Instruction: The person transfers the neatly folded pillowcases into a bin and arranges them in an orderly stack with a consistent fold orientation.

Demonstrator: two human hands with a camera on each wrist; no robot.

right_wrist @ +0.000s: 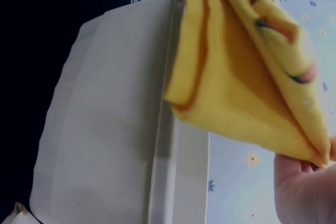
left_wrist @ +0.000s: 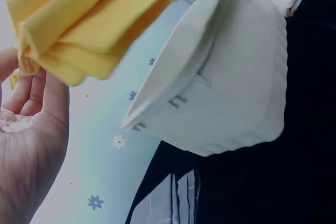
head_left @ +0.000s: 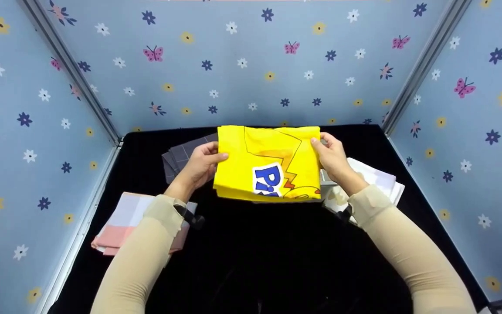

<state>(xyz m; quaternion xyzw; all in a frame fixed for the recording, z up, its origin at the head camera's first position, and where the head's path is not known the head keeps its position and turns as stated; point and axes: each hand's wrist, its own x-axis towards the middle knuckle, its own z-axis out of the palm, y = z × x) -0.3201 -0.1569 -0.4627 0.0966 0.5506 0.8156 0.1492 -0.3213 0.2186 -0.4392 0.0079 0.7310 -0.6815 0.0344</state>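
Both hands hold up a folded yellow cloth [head_left: 268, 163] printed with a cartoon figure and blue letters. My left hand [head_left: 198, 165] pinches its left edge, thumb in front. On the opposite edge, my right hand [head_left: 336, 160] grips it the same way. A white plastic bin [left_wrist: 236, 77] stands below and behind the cloth, its rim near the cloth's underside in both wrist views. From the head view the cloth hides nearly all of the bin. Whether any cloth touches the rim I cannot tell.
A dark grey checked folded cloth [head_left: 183, 153] lies behind the left hand. Under the left forearm is a pink and white folded cloth [head_left: 122, 218]. White folded cloths [head_left: 375, 179] lie by the right wrist. Flowered panels [head_left: 242, 83] wall the black table [head_left: 251, 257] on three sides.
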